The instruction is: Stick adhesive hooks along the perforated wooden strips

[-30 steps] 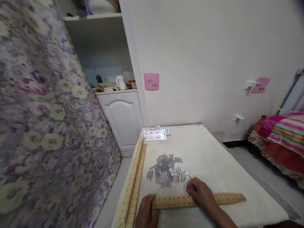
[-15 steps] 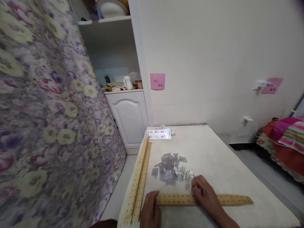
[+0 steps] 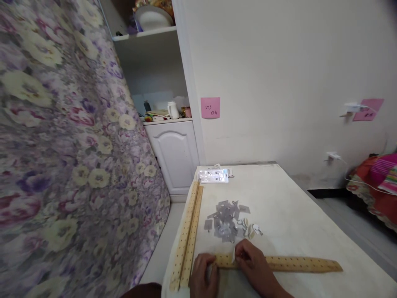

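A wooden strip with rows of holes (image 3: 304,263) lies crosswise near the front of the table. My left hand (image 3: 203,275) is closed on its left end, thumb and fingers around it. Over the strip, just right of that end, my right hand (image 3: 252,265) pinches a small white piece (image 3: 233,255), which looks like one of the small white hooks; its details are hidden by the fingers. Beyond the right hand lie several small white hooks (image 3: 256,229). A heap of grey translucent squares with hooks (image 3: 226,219) sits beside them.
Two more perforated wooden strips (image 3: 192,236) lie lengthwise along the left edge of the white table (image 3: 297,219). A clear hook package (image 3: 213,176) is at the far edge. A floral curtain (image 3: 80,165) hangs at left, with a white cabinet (image 3: 175,157) behind.
My right hand has moved left from beside the white hooks to over the strip near its left end, carrying a small white piece. My left hand stays on the strip. The view has shifted slightly.
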`<action>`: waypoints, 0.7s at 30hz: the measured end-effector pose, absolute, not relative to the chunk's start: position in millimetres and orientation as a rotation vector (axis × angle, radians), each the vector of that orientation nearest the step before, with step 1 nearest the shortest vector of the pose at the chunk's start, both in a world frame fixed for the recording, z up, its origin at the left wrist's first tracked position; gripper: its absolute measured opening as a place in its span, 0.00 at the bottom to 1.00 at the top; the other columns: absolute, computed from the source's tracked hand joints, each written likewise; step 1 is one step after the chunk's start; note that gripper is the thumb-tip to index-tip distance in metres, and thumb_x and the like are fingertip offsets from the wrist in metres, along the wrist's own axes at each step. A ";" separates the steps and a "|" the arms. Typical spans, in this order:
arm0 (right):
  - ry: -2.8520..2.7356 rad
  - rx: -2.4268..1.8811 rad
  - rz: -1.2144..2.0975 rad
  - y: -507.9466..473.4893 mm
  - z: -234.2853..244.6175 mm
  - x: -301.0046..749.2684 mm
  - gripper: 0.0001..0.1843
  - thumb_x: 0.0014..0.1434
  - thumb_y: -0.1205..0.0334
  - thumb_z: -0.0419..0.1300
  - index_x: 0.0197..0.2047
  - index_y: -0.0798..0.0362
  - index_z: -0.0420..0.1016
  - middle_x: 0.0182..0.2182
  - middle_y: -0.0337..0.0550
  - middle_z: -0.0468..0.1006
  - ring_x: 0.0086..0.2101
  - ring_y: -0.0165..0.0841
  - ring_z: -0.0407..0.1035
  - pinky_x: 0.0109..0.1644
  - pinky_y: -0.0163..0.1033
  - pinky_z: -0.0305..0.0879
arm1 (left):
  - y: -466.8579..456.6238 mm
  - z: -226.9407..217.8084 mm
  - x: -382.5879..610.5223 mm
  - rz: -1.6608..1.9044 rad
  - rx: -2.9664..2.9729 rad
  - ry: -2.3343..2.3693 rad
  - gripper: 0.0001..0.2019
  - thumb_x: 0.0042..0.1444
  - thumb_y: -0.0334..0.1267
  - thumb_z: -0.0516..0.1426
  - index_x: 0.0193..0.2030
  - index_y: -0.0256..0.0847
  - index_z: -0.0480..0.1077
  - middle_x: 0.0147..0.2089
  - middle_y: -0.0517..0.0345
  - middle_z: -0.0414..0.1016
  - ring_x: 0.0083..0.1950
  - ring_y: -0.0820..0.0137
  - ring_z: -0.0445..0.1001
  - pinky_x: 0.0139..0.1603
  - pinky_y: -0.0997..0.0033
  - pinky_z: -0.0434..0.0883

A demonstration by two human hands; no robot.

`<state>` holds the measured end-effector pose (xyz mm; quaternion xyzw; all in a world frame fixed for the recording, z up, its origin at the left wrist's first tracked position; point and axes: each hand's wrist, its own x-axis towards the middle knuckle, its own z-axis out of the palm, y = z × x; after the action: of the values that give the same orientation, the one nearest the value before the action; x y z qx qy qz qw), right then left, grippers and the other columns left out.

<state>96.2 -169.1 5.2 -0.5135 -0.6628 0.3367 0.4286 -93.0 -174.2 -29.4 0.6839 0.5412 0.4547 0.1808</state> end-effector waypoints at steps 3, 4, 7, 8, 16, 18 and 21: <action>-1.655 -1.288 0.840 -169.4 7.0 87.9 0.04 0.50 0.69 0.51 0.28 0.51 0.63 0.25 0.35 0.68 0.29 0.30 0.64 0.34 0.33 0.59 | -175.5 -29.0 -89.7 1.308 1.907 1.482 0.06 0.55 0.41 0.53 0.33 0.42 0.68 0.33 0.56 0.71 0.38 0.67 0.71 0.40 0.67 0.71; -1.654 -1.297 0.836 -169.3 7.3 85.9 0.04 0.50 0.69 0.51 0.28 0.51 0.63 0.25 0.35 0.68 0.28 0.30 0.63 0.33 0.33 0.59 | -175.7 -29.7 -89.0 1.312 1.897 1.471 0.07 0.55 0.42 0.53 0.33 0.42 0.68 0.33 0.56 0.71 0.38 0.66 0.71 0.40 0.67 0.71; -1.663 -1.318 0.830 -168.4 6.9 81.1 0.04 0.50 0.69 0.51 0.28 0.51 0.64 0.24 0.35 0.67 0.27 0.29 0.63 0.32 0.32 0.57 | -176.3 -31.2 -88.3 1.310 1.882 1.462 0.07 0.54 0.43 0.53 0.33 0.42 0.68 0.33 0.56 0.71 0.37 0.66 0.71 0.40 0.67 0.70; -1.670 -1.322 0.825 -167.9 6.3 79.8 0.04 0.50 0.70 0.52 0.28 0.51 0.65 0.24 0.35 0.68 0.27 0.29 0.63 0.32 0.32 0.57 | -176.5 -30.9 -88.6 1.288 1.893 1.461 0.07 0.54 0.43 0.54 0.34 0.42 0.68 0.33 0.56 0.71 0.37 0.66 0.71 0.40 0.66 0.70; -1.714 -1.366 0.814 -166.0 -4.1 66.7 0.05 0.49 0.71 0.53 0.28 0.52 0.66 0.24 0.35 0.69 0.27 0.29 0.64 0.32 0.32 0.57 | -178.0 -19.9 -89.2 1.140 2.017 1.476 0.07 0.55 0.41 0.54 0.34 0.42 0.71 0.33 0.56 0.73 0.38 0.67 0.71 0.40 0.68 0.70; -1.717 -1.367 0.799 -167.3 -5.3 64.3 0.05 0.49 0.71 0.53 0.28 0.52 0.66 0.25 0.35 0.69 0.27 0.29 0.64 0.32 0.32 0.57 | -178.6 -18.5 -88.6 1.134 2.027 1.484 0.08 0.55 0.41 0.54 0.34 0.42 0.71 0.32 0.56 0.73 0.37 0.68 0.71 0.39 0.69 0.69; -1.748 -1.339 0.758 -170.0 -6.2 62.8 0.06 0.49 0.72 0.53 0.28 0.51 0.66 0.26 0.36 0.69 0.29 0.29 0.64 0.33 0.32 0.58 | -179.5 -19.0 -88.5 1.129 2.039 1.488 0.09 0.56 0.42 0.53 0.32 0.42 0.71 0.31 0.56 0.73 0.36 0.68 0.71 0.38 0.69 0.69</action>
<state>62.8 -170.0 -6.2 -0.5282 -0.6895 0.2988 0.3953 -88.5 -179.5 -19.0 0.7244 0.5286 0.4012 0.1868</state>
